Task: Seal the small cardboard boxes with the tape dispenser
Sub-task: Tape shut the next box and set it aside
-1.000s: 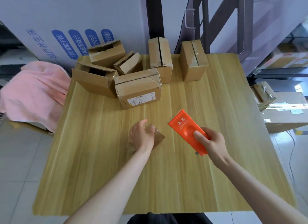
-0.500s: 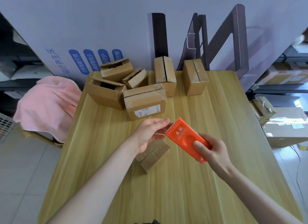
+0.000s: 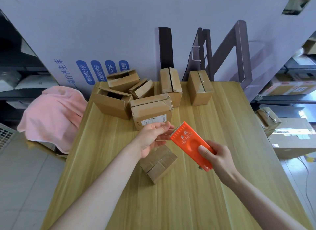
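Observation:
A small closed cardboard box lies tilted on the wooden table, with tape along its top seam. Above it, my right hand grips the lower end of an orange tape dispenser, toothed edge pointing up and left. My left hand is palm up at that edge. Its fingertips and thumb pinch a strip of clear tape drawn out from the dispenser. The hand hovers over the box's far corner without touching it.
Several more cardboard boxes cluster at the table's far side, a labelled one closest, some with open flaps. A pink cloth is draped left of the table. Larger cartons stand on the floor to the right.
My left hand lifted off the small box and reached up to the dispenser's toothed edge, taking hold of the tape. The view tilted up, and the box now lies uncovered.

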